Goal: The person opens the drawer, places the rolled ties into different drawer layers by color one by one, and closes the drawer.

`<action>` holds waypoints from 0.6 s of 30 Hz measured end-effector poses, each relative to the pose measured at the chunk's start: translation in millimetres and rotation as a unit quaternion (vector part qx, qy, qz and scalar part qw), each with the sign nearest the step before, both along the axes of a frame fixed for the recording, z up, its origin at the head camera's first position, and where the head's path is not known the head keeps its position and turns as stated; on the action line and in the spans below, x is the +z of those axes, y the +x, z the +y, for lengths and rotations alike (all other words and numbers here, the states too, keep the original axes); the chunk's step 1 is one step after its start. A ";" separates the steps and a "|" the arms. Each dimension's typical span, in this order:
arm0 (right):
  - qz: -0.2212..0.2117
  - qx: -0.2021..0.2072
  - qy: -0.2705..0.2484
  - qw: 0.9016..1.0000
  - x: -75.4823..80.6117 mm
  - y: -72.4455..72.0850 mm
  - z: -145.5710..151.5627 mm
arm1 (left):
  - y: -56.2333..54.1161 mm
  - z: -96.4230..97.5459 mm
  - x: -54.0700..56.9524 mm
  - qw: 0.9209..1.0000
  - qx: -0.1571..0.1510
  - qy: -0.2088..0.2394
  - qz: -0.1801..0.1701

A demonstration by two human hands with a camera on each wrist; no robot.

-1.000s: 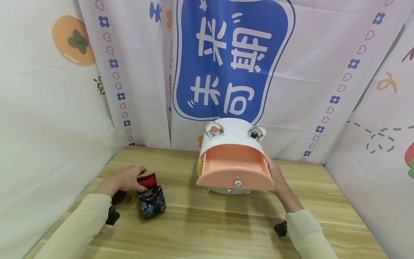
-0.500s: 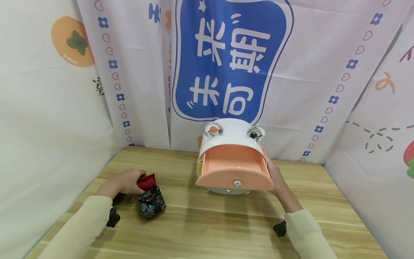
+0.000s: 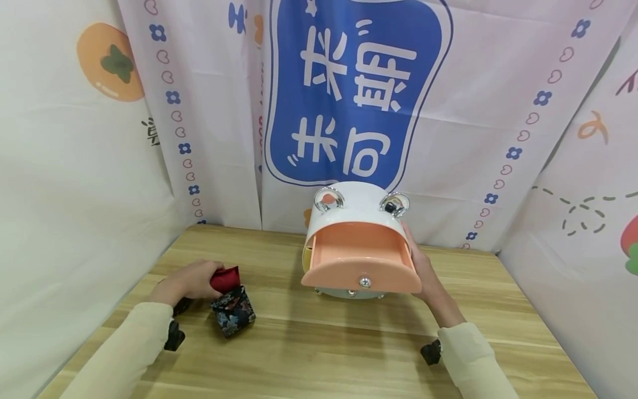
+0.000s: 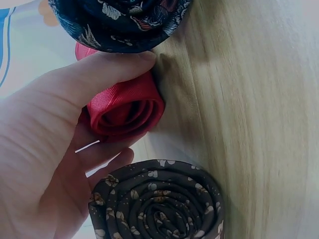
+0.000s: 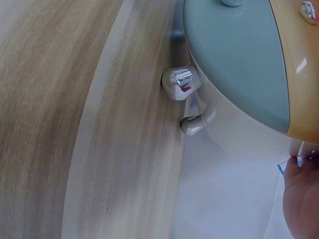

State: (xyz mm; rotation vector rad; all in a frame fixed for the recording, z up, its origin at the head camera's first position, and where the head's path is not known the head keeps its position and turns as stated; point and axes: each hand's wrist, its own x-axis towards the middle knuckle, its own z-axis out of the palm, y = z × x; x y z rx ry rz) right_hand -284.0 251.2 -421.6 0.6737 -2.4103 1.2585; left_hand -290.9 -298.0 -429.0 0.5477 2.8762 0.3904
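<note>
My left hand (image 3: 196, 279) has its thumb and fingers around a rolled red necktie (image 4: 127, 107), near the table's left side. Touching or close beside it is a rolled dark floral necktie (image 3: 234, 312). A rolled dark brown patterned necktie (image 4: 159, 204) lies on the other side of the hand, mostly hidden in the head view. My right hand (image 3: 423, 271) rests against the right side of a small white rounded drawer cabinet (image 3: 361, 199), with fingertips on its shell in the right wrist view. The cabinet's peach top drawer (image 3: 363, 271) is pulled out.
Below the peach drawer, the cabinet has a blue-grey drawer (image 5: 239, 55) and stands on short silver feet (image 5: 182, 82). It sits at the back of the wooden table (image 3: 309, 354), in front of a printed curtain (image 3: 224, 138).
The fingers of my left hand have closed around the red necktie. The right hand and the cabinet stay where they were.
</note>
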 end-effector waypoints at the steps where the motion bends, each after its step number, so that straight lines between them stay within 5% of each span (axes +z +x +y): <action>1: -0.001 0.001 -0.001 1.000 0.0 -0.1 -0.1 | 0.0 0.0 0.1 1.000 0.000 0.000 0.000; 18: 0.002 0.001 -0.001 1.000 -0.2 -0.4 -0.1 | -7.1 1.5 6.5 0.999 -0.012 0.008 0.045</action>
